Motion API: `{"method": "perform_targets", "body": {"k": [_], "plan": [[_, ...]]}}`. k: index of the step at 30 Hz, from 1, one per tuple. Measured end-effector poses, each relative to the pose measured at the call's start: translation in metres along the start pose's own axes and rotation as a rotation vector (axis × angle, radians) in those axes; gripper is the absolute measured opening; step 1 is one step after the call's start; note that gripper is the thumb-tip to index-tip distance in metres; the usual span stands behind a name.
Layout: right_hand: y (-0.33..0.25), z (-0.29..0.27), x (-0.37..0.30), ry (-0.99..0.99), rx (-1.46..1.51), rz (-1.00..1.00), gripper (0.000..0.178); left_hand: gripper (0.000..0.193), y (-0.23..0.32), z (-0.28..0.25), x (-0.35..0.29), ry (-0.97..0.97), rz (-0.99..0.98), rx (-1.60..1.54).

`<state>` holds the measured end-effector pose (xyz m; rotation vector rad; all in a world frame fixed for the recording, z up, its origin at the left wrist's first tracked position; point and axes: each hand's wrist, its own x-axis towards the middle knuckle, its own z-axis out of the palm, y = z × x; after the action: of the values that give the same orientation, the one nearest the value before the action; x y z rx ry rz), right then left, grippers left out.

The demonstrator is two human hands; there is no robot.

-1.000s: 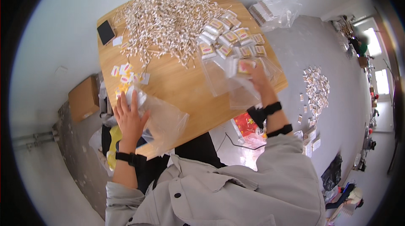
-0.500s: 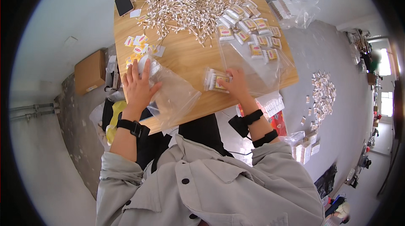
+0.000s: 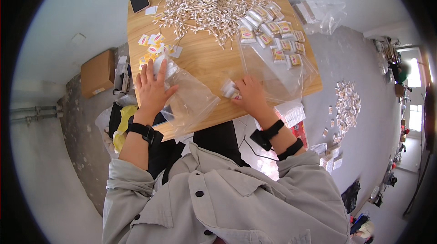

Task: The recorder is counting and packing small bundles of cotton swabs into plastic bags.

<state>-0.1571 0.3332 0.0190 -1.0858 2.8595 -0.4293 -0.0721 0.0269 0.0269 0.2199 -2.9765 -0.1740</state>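
Note:
My left hand (image 3: 154, 90) lies with its fingers spread on a stack of clear plastic bags (image 3: 193, 96) at the table's near left. At the near edge, my right hand (image 3: 251, 96) is closed over a small pack of cotton swabs (image 3: 229, 89); most of the pack is hidden under the fingers. Beyond my left hand are several yellow-and-white label cards (image 3: 157, 39). Filled packs of cotton swabs (image 3: 277, 30) cluster at the far right, some on a large clear bag (image 3: 259, 64). A big heap of loose cotton swabs (image 3: 205, 2) covers the far middle.
The wooden table (image 3: 207, 66) has a dark phone (image 3: 139, 0) at its far left corner. A cardboard box (image 3: 98, 74) stands on the floor to the left. On the right floor lie a pile of small packs (image 3: 348, 100) and a bagged bundle (image 3: 321, 14).
My right hand has turned and closed further over the pack of cotton swabs, covering more of it. My left hand stays on the bags. The whole view has shifted slightly.

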Motion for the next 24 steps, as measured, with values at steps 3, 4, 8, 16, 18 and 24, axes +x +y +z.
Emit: {"method": "perform_targets", "body": {"k": [3,4,8,16,18,24], "plan": [[-0.012,0.006,-0.021,0.023,0.153,0.021,0.054,0.082,0.0,0.003,0.001,0.026,0.016,-0.014],[-0.013,0.009,-0.025,0.02,0.155,0.022,0.054,0.081,0.0,0.004,0.001,0.046,0.025,-0.014],[-0.011,0.008,-0.039,-0.015,0.31,0.061,0.046,0.08,0.0,0.003,0.001,0.053,0.03,0.014],[-0.043,-0.028,-0.054,-0.823,0.883,0.055,0.052,0.078,-0.003,0.006,0.002,0.097,0.055,0.001],[-0.061,-0.014,-0.043,-0.803,1.034,0.226,0.049,0.078,-0.003,0.007,0.002,0.094,0.059,0.0],[-0.115,0.066,-0.008,-0.508,2.08,0.95,0.031,0.075,-0.007,0.01,0.002,0.092,0.069,0.018]]}}
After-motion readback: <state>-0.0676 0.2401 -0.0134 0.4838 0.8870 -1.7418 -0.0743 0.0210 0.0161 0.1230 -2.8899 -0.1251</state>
